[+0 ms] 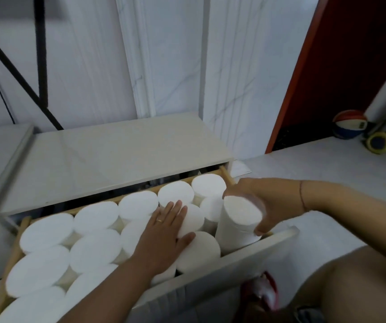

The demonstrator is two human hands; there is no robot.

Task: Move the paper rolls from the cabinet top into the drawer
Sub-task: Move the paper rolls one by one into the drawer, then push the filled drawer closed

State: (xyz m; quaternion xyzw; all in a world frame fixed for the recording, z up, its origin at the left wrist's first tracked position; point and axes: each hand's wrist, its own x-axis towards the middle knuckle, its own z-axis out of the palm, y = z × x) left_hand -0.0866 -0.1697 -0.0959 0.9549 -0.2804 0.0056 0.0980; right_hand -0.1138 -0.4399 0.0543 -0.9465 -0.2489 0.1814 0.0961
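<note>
right hand (273,201) grips a tilted paper roll (238,227); left hand (161,238) lies flat on rolls (94,250) in drawer (269,243).

I see the drawer (245,259) open below and in front of the cabinet top (117,155), packed with upright rolls (94,215). My left hand (164,238) rests on the middle ones; my right hand (266,206) holds a tilted roll (238,224) at the drawer's right end. A ball (349,123) lies far right.

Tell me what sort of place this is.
Most likely a room in a home: a storage drawer packed with paper rolls under a cabinet top, marble-look wall panels, and a ball on the floor.
</note>
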